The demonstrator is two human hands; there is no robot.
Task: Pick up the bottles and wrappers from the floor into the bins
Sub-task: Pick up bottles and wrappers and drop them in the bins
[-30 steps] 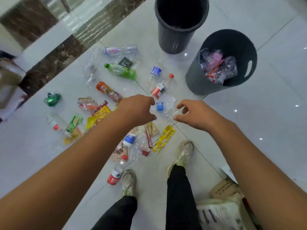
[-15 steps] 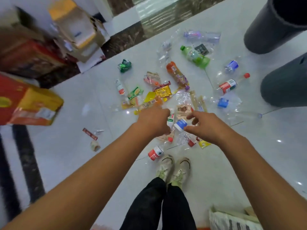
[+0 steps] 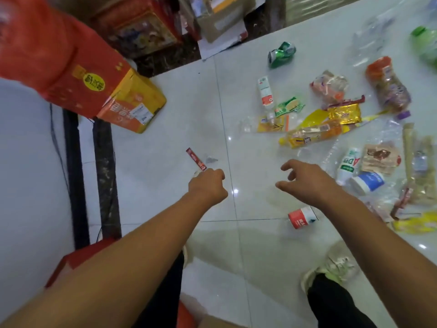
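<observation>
My left hand reaches down to the floor with its fingers curled, and the knuckles cover the near end of a red wrapper strip. The fingertips are hidden, so a grip on the strip cannot be confirmed. My right hand hovers above the tiles with loosely spread fingers and holds nothing. To its right lies the litter: a yellow drink bottle, a gold wrapper, a white bottle, a blue-labelled bottle and a red-labelled bottle. No bin is in view.
A crushed green can and an orange bottle lie farther out. Red and orange cartons and cardboard boxes stand at the upper left. A black strip runs along the floor on the left. My shoes stand below.
The view has swung left, away from both bins, which have left the frame. My left hand moved from the litter pile to the lone red wrapper; my right hand came off the pile.
</observation>
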